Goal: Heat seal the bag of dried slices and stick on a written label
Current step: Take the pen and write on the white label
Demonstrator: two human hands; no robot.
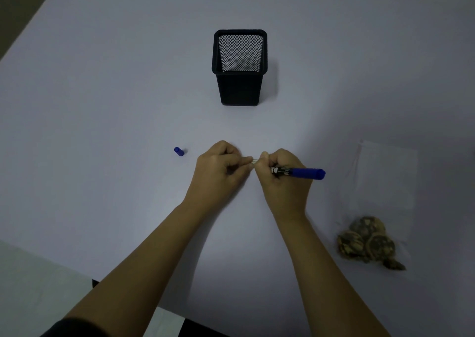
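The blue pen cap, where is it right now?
In the head view the blue pen cap lies alone on the table, just left of the left hand.

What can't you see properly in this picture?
Head view, three things:
- The small label, pinched between the left hand and right hand: fingers hide it, any writing is too small to read.
- The marker tip: hidden inside the right hand.
- The bag of dried slices: clear plastic, dim light; its seal cannot be judged.
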